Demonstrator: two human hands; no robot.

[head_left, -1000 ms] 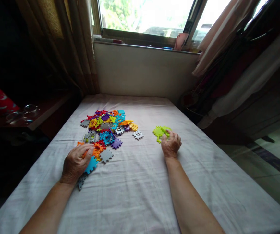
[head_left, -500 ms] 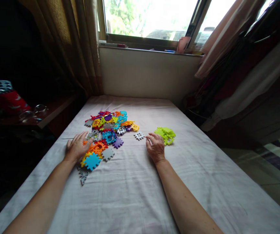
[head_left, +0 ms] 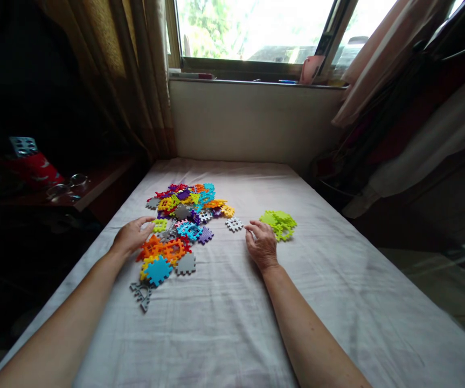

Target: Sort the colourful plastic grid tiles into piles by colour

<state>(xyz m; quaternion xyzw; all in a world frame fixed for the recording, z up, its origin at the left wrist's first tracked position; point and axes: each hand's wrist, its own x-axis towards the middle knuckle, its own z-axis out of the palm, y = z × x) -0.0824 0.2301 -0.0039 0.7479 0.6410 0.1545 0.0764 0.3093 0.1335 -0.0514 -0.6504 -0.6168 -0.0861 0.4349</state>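
A pile of mixed plastic interlocking pieces (head_left: 184, 210) lies left of centre on the bed. My left hand (head_left: 133, 236) is at the pile's left edge, its fingers and thumb closed on a yellow-green piece (head_left: 160, 225). Orange pieces (head_left: 165, 249), a blue piece (head_left: 158, 270) and a grey piece (head_left: 186, 264) lie nearer to me, with a grey triangular frame (head_left: 142, 295) below them. My right hand (head_left: 262, 245) rests on the sheet with loosely curled, parted fingers and nothing in it. It is between a white windowed piece (head_left: 234, 224) and a heap of lime-green pieces (head_left: 279, 223).
A pale sheet (head_left: 224, 323) covers the bed. On the left, a dark side table (head_left: 103, 186) bears a red holder (head_left: 40, 168) and glasses (head_left: 68, 186). The window sill (head_left: 252, 82) is at the back, and clothes (head_left: 414, 118) hang at the right.
My left hand now has a yellow-green piece at its fingertips. Pieces beside it have shifted and spread a little. My right hand stays by the lime-green heap. The whole view has moved slightly.
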